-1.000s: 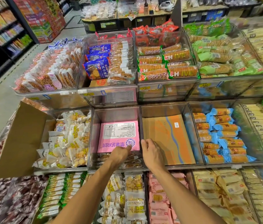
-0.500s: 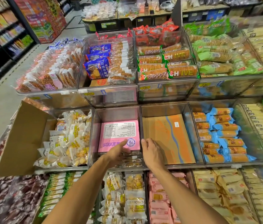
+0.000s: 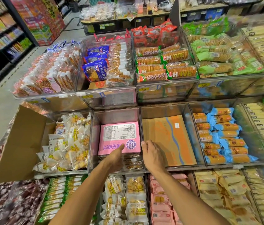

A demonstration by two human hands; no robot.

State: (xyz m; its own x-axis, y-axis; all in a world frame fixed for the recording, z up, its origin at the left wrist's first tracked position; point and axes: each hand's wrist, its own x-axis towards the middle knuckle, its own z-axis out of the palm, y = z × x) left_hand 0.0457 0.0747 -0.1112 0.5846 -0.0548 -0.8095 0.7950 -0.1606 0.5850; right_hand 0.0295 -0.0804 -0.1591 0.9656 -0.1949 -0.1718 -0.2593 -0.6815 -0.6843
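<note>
the pink box (image 3: 120,138) is a flat cardboard carton with a matte face. a white panel of small black print fills its far half, and purple lettering and a round purple seal sit near its front edge. it lies flat in the clear bin (image 3: 116,114) of the middle row, label up, resting on small biscuit packets (image 3: 132,163) that show under its front edge. the print is upside down to the wearer, so the tops of the letters point at the bin's front edge. the box looks nearly square, so i cannot tell its long axis

the left hand (image 3: 116,155) reaches over the bin's front edge. one straight digit lies on the box top by the purple lettering; whether the other fingers curl under the edge i cannot tell. the right hand (image 3: 152,156) grips the clear divider (image 3: 141,127) at the box's right front corner, with the thumb on the box side and bent fingers on the other

beyond the divider lies a flattened brown carton (image 3: 165,140) with a blue wavy line. further right are glossy blue biscuit packs (image 3: 222,135). at the left stands an open cardboard box (image 3: 22,143) of crinkled white-and-yellow packets (image 3: 66,143)
</note>
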